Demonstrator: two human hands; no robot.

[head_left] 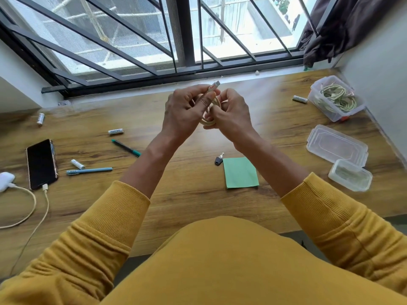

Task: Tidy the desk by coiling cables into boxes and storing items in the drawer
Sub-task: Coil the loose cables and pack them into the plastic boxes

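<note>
So both hands are up over the middle of the desk (198, 194), working one small coil of pale cable (210, 119). The left hand (185, 113) pinches the end with the plug (214, 86) sticking up above the fingers, and the right hand (231, 115) is curled round the loops from the other side. Hands and fingers cover most of the coil, so how many turns it has can't be made out.

Off to the right, an open clear box (337, 99) already has greenish coiled cables in it, with a battery (300, 99) just beside it. Nearer, a flat clear lid (337, 145) lies with a smaller closed box (350, 175) touching its near corner.

Below the hands sit a green sticky pad (240, 172) and a small key (219, 160) right at its corner. On the left: a phone (41, 164) with a charging cable (33, 208) plugged in, a white case (6, 181) at the edge, a blue pen (89, 171), a green-tipped pen (126, 147), and three more batteries scattered about (116, 131) (77, 164) (40, 119).
</note>
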